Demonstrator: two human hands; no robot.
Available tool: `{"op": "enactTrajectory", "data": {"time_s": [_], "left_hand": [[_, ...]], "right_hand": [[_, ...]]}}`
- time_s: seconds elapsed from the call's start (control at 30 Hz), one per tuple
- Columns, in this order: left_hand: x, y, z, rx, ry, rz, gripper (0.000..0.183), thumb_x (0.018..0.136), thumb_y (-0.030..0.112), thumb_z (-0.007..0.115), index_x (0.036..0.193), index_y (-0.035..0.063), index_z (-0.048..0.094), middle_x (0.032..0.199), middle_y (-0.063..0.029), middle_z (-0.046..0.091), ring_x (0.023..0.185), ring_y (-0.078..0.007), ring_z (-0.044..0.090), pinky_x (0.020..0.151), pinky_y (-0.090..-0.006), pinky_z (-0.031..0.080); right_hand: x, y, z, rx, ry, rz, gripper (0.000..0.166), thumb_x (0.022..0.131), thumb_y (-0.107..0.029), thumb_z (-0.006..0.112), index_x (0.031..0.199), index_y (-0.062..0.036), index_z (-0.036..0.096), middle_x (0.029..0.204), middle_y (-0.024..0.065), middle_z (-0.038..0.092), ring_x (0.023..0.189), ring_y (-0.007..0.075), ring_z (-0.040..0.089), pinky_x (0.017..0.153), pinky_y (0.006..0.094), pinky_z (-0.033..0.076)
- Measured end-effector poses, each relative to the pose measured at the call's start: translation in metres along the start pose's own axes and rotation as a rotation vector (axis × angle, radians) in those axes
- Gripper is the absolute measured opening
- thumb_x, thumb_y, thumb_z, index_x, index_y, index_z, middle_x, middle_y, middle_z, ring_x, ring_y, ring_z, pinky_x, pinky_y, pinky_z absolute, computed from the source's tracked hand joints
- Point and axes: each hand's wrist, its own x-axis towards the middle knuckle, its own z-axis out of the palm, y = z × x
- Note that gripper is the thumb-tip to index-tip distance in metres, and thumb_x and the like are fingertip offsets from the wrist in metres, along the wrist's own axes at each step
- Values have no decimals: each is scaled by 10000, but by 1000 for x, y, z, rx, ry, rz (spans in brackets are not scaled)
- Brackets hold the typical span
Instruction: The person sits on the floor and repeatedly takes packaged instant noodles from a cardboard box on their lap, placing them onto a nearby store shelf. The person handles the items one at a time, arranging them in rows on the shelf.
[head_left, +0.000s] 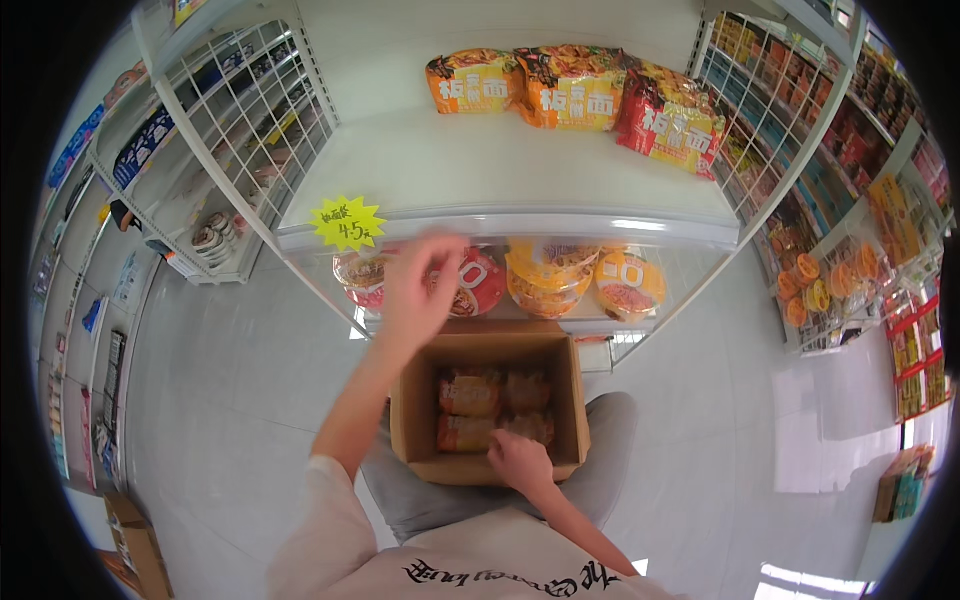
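Observation:
My left hand (427, 281) is raised in front of the shelf's front edge, blurred. No thing shows in it, and its thumb stands apart from its curled fingers. My right hand (523, 461) reaches over the near wall of a cardboard box (416, 469), its fingertips at the bagged noodles inside. Whether they grip a bag is hidden. In the box lie several plastic-wrapped noodle packs, among them an orange pack (469, 394) at the far left. On the white upper shelf (480, 165), two orange noodle bags (574, 90) and one red noodle bag (667, 124) lean at the back right.
Below, a lower shelf carries red noodle bowls (476, 281) and yellow noodle bowls (551, 277). A yellow star-shaped price tag (349, 223) hangs on the upper shelf's edge. White wire side panels (240, 112) bound the shelf. Another cardboard box (135, 544) stands on the floor, lower left.

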Motion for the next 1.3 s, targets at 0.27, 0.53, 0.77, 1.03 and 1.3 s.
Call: {"op": "enactTrajectory", "data": {"time_s": [0.27, 0.53, 0.77, 1.03, 1.3], "left_hand": [[198, -102, 22, 416, -93, 17, 358, 879, 123, 652, 1220, 41, 586, 1259, -143, 627, 1048, -307, 638, 889, -420, 529], [264, -155, 56, 686, -231, -33, 797, 840, 186, 704, 1537, 75, 333, 1559, -148, 393, 1448, -348, 385, 1164, -457, 388], [257, -115, 74, 973, -240, -187, 889, 816, 272, 797, 1552, 115, 324, 1499, -128, 480, 1337, -325, 493, 1089, -478, 429], [230, -114, 41, 1107, -233, 56, 427, 838, 215, 776, 1230, 134, 625, 1079, -22, 702, 1051, -250, 595, 947, -407, 413], [190, -66, -38, 805, -68, 265, 337, 822, 181, 778, 1127, 78, 677, 1026, -83, 705, 1023, -309, 617, 920, -438, 451]], "right_hand": [[1, -7, -10, 15, -41, 15, 135, 906, -203, 622, 988, -96, 636, 874, 106, 722, 727, 342, 698, 613, 461, 568], [1, -7, -4, 55, -9, 36, 189, 886, -214, 624, 1039, -131, 698, 854, 125, 731, 744, 359, 701, 658, 488, 568], [1, -4, -3, 24, 47, -35, 121, 900, -194, 622, 962, -92, 646, 831, 101, 717, 717, 315, 705, 620, 444, 576], [0, 1, 4, 23, 115, -101, 107, 886, -185, 632, 944, -96, 641, 811, 99, 713, 699, 312, 702, 604, 445, 573], [-3, -5, -1, -18, 32, -59, 122, 885, -191, 638, 969, -107, 660, 830, 107, 718, 715, 327, 700, 619, 449, 571]]}}
